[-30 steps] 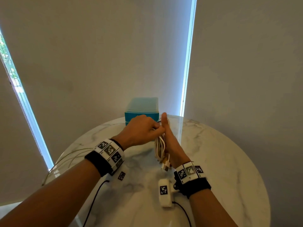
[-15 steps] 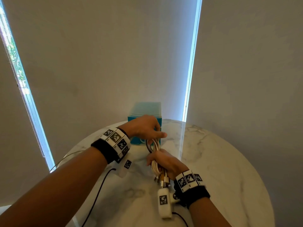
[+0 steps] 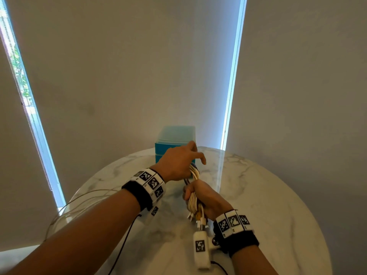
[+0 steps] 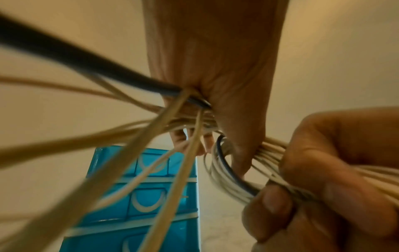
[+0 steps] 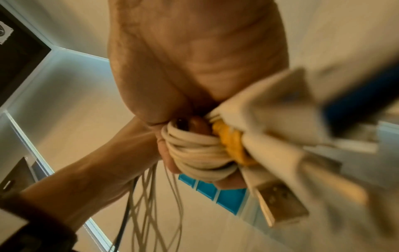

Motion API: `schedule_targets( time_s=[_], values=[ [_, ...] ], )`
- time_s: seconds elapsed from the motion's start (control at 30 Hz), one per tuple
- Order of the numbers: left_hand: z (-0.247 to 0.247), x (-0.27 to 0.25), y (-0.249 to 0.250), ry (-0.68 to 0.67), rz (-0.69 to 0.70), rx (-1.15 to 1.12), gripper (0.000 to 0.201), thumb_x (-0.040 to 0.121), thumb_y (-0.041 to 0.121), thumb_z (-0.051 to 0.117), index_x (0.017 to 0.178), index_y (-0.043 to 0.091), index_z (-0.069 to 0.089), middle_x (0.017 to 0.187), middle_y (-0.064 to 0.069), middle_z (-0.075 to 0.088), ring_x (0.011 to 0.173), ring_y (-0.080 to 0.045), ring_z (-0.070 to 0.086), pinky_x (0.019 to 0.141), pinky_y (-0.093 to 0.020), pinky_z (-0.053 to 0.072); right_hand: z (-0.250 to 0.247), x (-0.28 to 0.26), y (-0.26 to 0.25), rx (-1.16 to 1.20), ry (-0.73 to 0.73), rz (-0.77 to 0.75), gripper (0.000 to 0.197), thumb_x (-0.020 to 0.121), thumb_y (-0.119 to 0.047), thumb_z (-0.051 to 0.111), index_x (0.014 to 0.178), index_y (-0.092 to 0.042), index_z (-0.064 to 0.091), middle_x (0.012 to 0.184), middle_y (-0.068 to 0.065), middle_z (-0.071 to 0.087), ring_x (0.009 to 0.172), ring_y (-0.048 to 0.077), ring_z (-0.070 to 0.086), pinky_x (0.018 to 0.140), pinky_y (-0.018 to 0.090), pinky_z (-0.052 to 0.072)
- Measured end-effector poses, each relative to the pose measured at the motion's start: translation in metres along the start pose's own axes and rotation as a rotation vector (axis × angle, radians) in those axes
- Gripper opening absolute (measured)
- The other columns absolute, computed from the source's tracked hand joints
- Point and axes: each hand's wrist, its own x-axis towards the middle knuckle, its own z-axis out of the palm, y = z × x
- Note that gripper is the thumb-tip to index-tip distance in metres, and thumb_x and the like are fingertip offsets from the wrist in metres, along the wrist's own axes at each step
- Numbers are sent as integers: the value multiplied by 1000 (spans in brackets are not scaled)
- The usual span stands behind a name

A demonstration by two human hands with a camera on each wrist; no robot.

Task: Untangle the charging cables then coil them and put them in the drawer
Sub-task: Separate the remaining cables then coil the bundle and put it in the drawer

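My right hand [image 3: 206, 197] grips a bundle of white charging cables [image 3: 193, 199] above the table, plugs [image 3: 200, 219] hanging out toward my wrist. The right wrist view shows the coils [image 5: 194, 153] wound in that hand [image 5: 194, 68], with a yellow piece [image 5: 231, 145] and a USB plug [image 5: 278, 202]. My left hand [image 3: 178, 161] is just beyond, fingers stretched toward the blue drawer unit [image 3: 174, 139]. In the left wrist view, loose strands and a black cable run across its palm [image 4: 215, 59], and the bundle's loop [image 4: 226, 179] hooks around the thumb. The drawers [image 4: 146, 196] look closed.
The round marble table [image 3: 258, 195] has the drawer unit at its far edge against the wall. Thin cable strands [image 3: 83, 197] trail off the table's left edge. A white wrist camera [image 3: 201, 249] hangs under my right wrist.
My right hand has dropped from upright to a low fist around the bundle. My left hand has moved forward and up toward the drawer unit, fingers spreading, drawing the loop out.
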Motion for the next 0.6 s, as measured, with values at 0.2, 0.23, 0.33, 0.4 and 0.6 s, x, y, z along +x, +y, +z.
schedule_targets(
  time_s=[0.2, 0.23, 0.33, 0.4, 0.6],
  values=[
    [-5, 8, 1, 38, 12, 231, 18, 98, 37, 70, 97, 22, 80, 95, 4, 75, 87, -17, 71, 73, -33, 54, 1, -3, -4, -63, -50, -146, 29, 82, 14, 47, 68, -8, 60, 79, 15, 65, 73, 24, 65, 69, 32, 57],
    [-5, 9, 2, 51, 21, 200, 22, 99, 38, 69, 95, 19, 79, 95, 3, 73, 86, -17, 70, 76, -35, 56, 1, -3, -4, -41, -49, -194, 28, 88, 17, 48, 79, -5, 63, 89, 15, 72, 83, 25, 70, 77, 33, 60],
    [-7, 11, 0, 87, 33, 76, 27, 101, 39, 69, 89, 16, 78, 92, 2, 72, 81, -16, 65, 73, -34, 51, 1, -6, -4, -26, -132, -346, 20, 108, 0, 54, 125, -1, 64, 112, 11, 81, 87, 25, 77, 77, 34, 64],
    [-9, 13, -2, 71, 35, 31, 18, 97, 31, 74, 90, 16, 80, 92, 1, 75, 79, -13, 62, 73, -30, 45, -4, -10, -4, -53, -172, -387, 25, 111, -21, 57, 131, -8, 64, 105, 9, 82, 71, 21, 72, 67, 33, 62],
    [-26, 15, -5, -238, -31, -47, 6, 90, 20, 76, 90, 18, 82, 80, 6, 76, 71, -11, 66, 68, -28, 50, -20, -19, -7, -283, -157, -404, 60, 102, -66, 49, 101, -10, 71, 59, 2, 53, 50, 17, 58, 57, 29, 56]
  ],
)
